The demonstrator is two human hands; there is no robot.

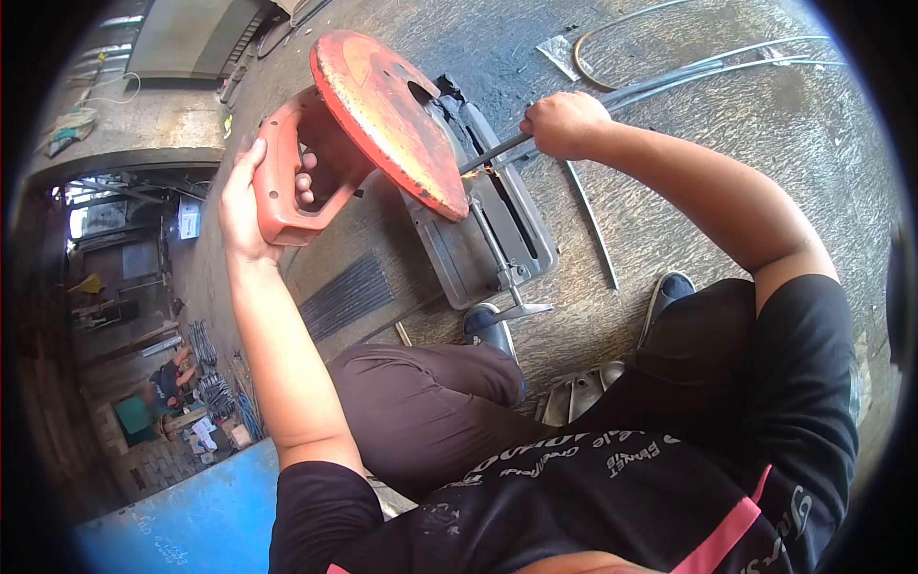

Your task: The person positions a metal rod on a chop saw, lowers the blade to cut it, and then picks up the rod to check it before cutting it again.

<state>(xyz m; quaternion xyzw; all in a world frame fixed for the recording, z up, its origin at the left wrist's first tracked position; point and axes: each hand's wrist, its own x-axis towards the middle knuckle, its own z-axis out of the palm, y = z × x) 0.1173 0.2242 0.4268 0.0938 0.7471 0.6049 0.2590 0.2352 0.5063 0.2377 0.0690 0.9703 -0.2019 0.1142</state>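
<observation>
An orange cut-off saw with a worn round guard (382,115) stands over its grey metal base (449,253). My left hand (251,196) is wrapped round the saw's orange handle (277,177), fingertips showing inside the loop. On the other side, my right hand (569,124) is closed round dark metal rods (507,148), which run into the saw under the guard. Small orange sparks glow where the rods meet the guard's lower edge. The blade is hidden by the guard. A clamp screw with a flat handle (521,312) lies along the base.
Long rods (717,65) stretch away at the upper right. A bundle of short rods (349,297) lies left of the base, and a single rod (593,225) lies to its right. A co-worker (167,383) is at the lower left, beyond a blue sheet (191,521).
</observation>
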